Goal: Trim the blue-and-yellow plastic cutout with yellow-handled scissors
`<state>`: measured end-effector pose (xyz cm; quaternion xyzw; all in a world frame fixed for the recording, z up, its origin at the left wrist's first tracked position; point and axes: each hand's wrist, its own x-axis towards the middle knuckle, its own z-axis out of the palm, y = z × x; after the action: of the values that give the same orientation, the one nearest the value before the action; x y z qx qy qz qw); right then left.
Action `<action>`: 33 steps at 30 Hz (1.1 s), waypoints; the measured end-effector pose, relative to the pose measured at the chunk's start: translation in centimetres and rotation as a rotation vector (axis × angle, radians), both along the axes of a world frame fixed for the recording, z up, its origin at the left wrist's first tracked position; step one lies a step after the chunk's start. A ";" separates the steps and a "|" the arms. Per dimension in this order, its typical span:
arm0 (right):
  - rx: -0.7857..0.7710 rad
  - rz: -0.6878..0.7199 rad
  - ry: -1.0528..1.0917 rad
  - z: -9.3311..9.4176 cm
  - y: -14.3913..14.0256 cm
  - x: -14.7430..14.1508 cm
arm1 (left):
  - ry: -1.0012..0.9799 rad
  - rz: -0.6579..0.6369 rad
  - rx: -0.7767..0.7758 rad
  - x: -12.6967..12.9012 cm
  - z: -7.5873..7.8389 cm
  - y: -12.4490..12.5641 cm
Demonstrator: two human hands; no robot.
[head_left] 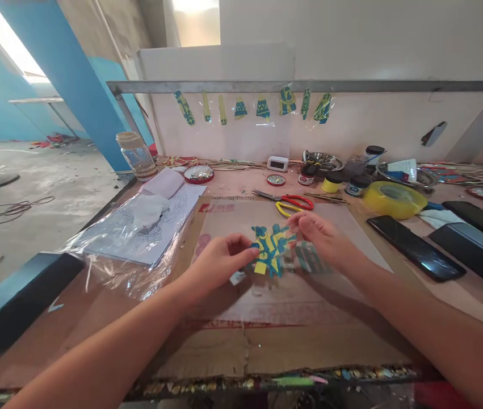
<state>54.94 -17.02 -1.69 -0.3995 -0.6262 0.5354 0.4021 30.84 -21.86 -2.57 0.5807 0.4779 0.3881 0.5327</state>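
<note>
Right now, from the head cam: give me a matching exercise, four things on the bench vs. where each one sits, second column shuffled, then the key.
Things
1. blue and yellow cutout
2. scissors
3. yellow tape roll
4. glass jar

Places
A. back left corner of the bench
B. right of the cardboard sheet, beside the dark phones
C. between the left hand and the right hand, pinched by the fingertips
D. at the far edge of the cardboard, just beyond the hands

Pairs: 1-C, 2-D, 3-B, 4-A
</note>
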 end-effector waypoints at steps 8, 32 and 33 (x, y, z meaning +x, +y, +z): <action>0.385 -0.118 -0.580 0.6 2.8 2.9 | -0.022 0.167 0.217 -0.1 3.1 1.2; 1.258 0.484 -1.304 -0.7 -9.2 -1.9 | -0.037 0.247 0.274 -2.3 2.7 3.7; 1.304 0.510 -1.332 -0.5 -9.7 -2.0 | -0.040 0.243 0.272 -2.5 2.8 3.7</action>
<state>52.96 -26.72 -2.15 -0.1713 -0.9679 -0.1826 -0.0208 28.37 -18.12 0.23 0.5775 0.4769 0.5223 0.4078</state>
